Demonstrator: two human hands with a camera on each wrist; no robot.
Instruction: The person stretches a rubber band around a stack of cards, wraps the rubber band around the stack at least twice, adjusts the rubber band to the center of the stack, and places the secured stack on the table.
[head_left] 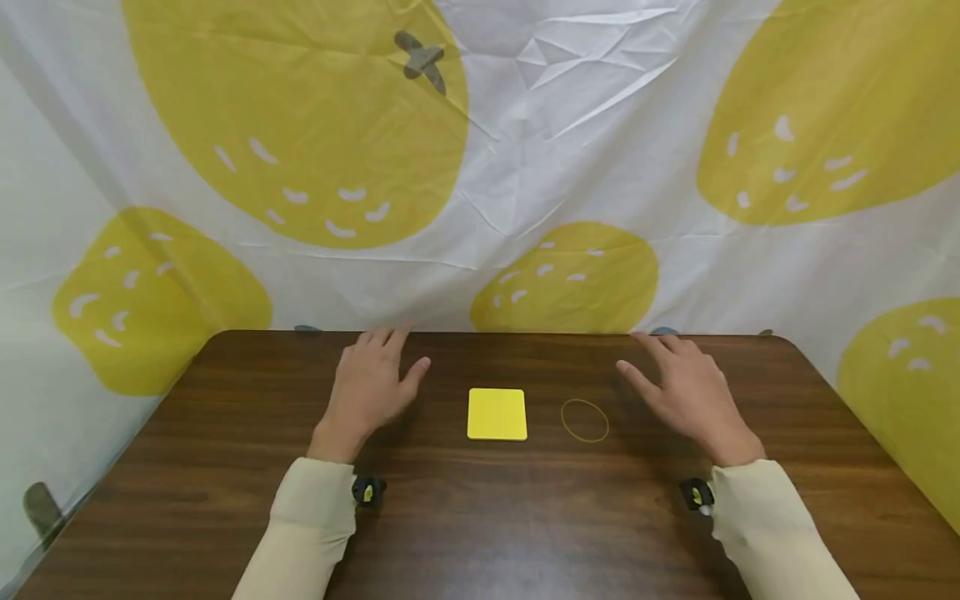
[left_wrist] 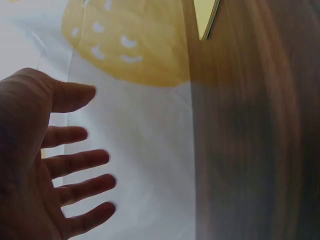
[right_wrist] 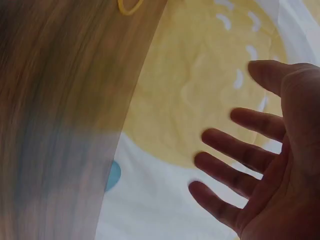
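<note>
A yellow square with rounded corners (head_left: 497,414), like a thin stack of cards or a coaster, lies flat near the middle of the table. Just right of it is a thin yellow rubber band (head_left: 563,418) in an oval loop. My left hand (head_left: 365,385) hovers left of the square, fingers spread and holding nothing. To the right of the band, my right hand (head_left: 693,396) is likewise held over the table with fingers apart and nothing in them. The left wrist view catches one corner of the yellow square (left_wrist: 205,17); the right wrist view catches an end of the rubber band (right_wrist: 131,10).
The dark wood-grain table (head_left: 525,517) has rounded far corners. Behind it hangs a white cloth (head_left: 525,183) printed with big yellow fruit, meeting the table's far edge and running along both sides. A small black device (head_left: 368,492) sits at each wrist.
</note>
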